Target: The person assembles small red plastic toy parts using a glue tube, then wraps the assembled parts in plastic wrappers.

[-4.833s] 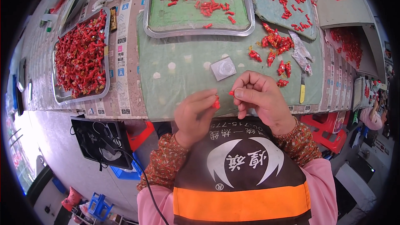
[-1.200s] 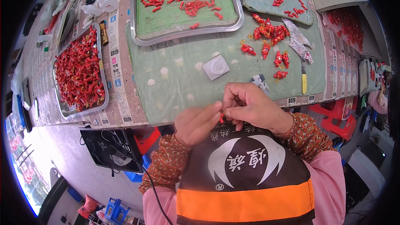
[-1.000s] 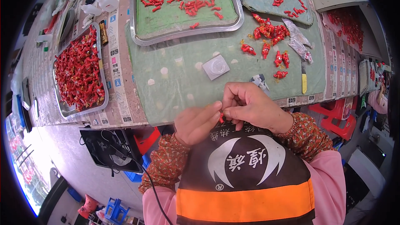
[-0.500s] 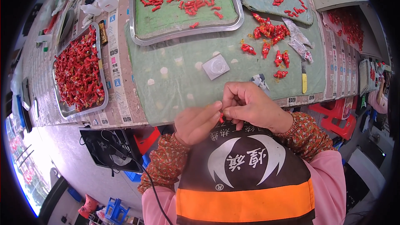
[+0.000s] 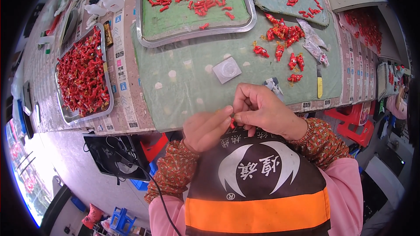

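Note:
My left hand (image 5: 204, 129) and my right hand (image 5: 267, 112) meet at the table's near edge, in front of the dark apron. Between their fingertips is a small glossy red piece (image 5: 232, 125), mostly covered by the fingers. Both hands are closed in a pinch on it. Just beyond them on the green cloth lies a small square pale block (image 5: 226, 70) with a round clear disc on top. A crumpled bit of patterned wrapper (image 5: 273, 85) sits right behind my right hand.
A metal-rimmed green tray (image 5: 197, 33) with small red pieces stands ahead, a second padded board (image 5: 280, 6) to its right. Wrapped red pieces (image 5: 284, 32) and a yellow-handled knife (image 5: 319, 86) lie at right. A metal tray (image 5: 110, 91) heaped with red pieces is at left.

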{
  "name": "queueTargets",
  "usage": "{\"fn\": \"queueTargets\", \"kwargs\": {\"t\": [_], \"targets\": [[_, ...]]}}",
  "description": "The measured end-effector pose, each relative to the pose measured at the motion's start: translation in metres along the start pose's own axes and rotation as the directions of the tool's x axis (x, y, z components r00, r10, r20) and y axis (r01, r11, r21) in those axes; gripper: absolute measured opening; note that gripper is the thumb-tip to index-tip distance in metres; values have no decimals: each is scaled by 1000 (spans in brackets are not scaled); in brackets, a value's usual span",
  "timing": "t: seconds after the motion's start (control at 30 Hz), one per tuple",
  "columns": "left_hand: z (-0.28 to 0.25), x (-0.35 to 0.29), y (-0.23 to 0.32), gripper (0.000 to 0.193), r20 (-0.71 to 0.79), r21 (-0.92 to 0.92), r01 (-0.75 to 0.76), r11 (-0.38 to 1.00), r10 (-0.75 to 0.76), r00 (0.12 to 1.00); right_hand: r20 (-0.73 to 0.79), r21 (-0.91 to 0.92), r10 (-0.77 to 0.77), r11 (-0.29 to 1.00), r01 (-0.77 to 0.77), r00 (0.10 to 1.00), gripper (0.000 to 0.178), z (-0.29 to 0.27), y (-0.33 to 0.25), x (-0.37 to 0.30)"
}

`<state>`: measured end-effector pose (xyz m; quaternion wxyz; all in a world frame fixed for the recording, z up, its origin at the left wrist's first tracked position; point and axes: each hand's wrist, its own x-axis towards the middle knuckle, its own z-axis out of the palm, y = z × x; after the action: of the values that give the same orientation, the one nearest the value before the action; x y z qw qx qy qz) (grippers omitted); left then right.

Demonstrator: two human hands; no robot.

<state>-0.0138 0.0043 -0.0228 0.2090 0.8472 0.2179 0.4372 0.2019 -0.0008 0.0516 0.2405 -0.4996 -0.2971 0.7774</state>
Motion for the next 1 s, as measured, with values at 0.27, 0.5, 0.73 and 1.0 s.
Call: {"fn": "queueTargets", "kwargs": {"t": [0.27, 0.5, 0.73, 1.0], "targets": [[1, 0, 0, 22, -10, 4, -7, 1000, 7, 1000, 6, 0, -24, 1000, 24, 1000, 15, 0, 1, 1], [0, -1, 1, 24, 4, -5, 11, 1000, -11, 1000, 1, -15, -18, 1000, 18, 1000, 15, 0, 2, 2], [-2, 3, 2, 29, 16, -5, 18, 1000, -18, 1000, -11, -22, -12, 1000, 12, 1000, 15, 0, 0, 2], [2, -1, -1, 24, -14, -7, 21, 1000, -21, 1000, -29, -12, -32, 999, 32, 999, 14, 2, 1, 2]]}}
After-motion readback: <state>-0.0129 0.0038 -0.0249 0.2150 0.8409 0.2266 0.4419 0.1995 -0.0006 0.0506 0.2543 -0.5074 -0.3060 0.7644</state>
